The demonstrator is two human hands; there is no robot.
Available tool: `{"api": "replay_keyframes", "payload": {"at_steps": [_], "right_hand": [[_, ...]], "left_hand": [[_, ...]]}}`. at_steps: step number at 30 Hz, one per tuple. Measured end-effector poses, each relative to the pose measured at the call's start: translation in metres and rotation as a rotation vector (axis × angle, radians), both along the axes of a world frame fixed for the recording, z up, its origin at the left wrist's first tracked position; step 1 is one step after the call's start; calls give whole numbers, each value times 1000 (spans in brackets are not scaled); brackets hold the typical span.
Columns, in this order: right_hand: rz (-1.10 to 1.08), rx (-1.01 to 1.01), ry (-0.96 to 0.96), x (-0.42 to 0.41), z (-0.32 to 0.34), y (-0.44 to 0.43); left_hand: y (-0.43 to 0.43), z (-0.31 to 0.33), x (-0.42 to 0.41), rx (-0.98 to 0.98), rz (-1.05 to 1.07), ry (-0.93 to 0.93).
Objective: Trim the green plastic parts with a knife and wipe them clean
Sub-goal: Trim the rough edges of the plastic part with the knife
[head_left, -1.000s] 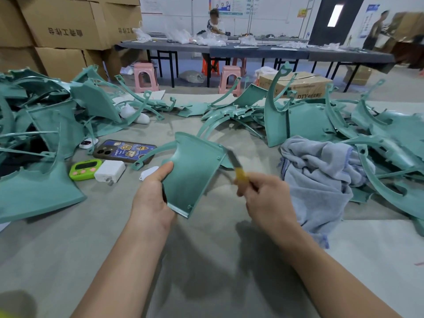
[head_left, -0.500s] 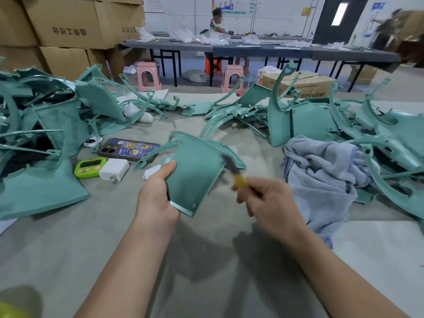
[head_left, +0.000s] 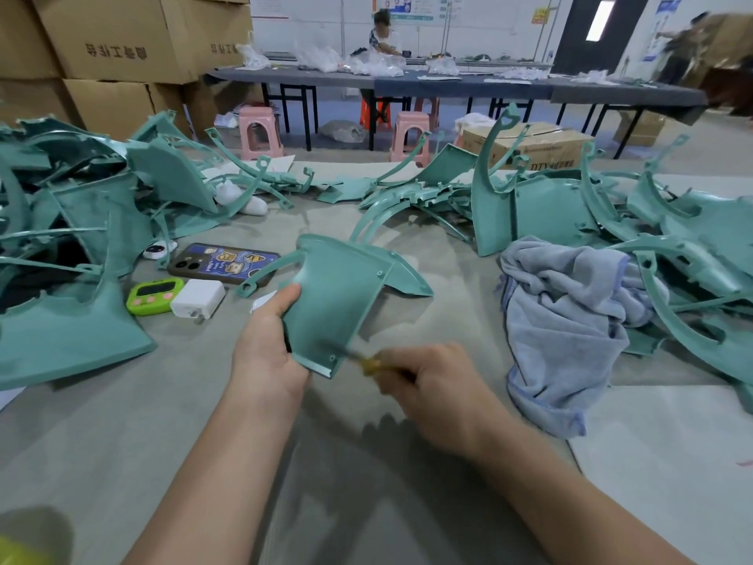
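My left hand [head_left: 267,348] grips a curved green plastic part [head_left: 336,293] by its left edge and holds it above the table, thumb on its face. My right hand [head_left: 434,387] grips a knife with a yellow handle [head_left: 368,364]. The blurred blade lies against the part's lower right edge near a screw hole. A crumpled grey-blue cloth [head_left: 566,320] lies to the right of my hands. More green parts are heaped at the left [head_left: 73,238] and at the right [head_left: 635,222].
On the grey table cover [head_left: 366,483] lie a phone [head_left: 222,265], a green timer [head_left: 155,295] and a white charger [head_left: 197,298] to the left of the held part. Cardboard boxes [head_left: 122,46], pink stools and a long dark table with people stand behind.
My right hand has drawn the knife from the part's upper right edge down to its lower right corner. My left hand has kept its hold, and the part has turned slightly.
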State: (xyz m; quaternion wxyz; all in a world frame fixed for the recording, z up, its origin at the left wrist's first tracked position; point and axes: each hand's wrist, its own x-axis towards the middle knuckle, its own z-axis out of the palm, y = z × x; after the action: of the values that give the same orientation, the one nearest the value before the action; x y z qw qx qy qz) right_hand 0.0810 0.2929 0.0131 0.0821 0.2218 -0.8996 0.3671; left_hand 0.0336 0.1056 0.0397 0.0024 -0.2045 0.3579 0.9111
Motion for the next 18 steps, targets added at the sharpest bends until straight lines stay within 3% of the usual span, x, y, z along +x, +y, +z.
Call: {"api": "replay_keyframes", "payload": {"at_steps": [3, 4, 6, 9, 13, 15, 18], "right_hand": [[-411, -203, 12, -16, 3, 12], [-444, -239, 43, -17, 3, 18], [-258, -290, 13, -11, 4, 24], [25, -101, -83, 1, 0, 12], [-419, -182, -119, -28, 3, 25], [-490, -157, -199, -33, 8, 38], [-514, -17, -235, -30, 11, 42]], "left_hand": [[-1, 1, 0, 4, 5, 0], [-1, 1, 0, 6, 9, 5], [0, 0, 1, -1, 7, -2], [4, 0, 3, -3, -13, -16], [0, 5, 4, 100, -34, 41], [-5, 8, 6, 157, -78, 58], [-5, 7, 7, 58, -83, 123]]}}
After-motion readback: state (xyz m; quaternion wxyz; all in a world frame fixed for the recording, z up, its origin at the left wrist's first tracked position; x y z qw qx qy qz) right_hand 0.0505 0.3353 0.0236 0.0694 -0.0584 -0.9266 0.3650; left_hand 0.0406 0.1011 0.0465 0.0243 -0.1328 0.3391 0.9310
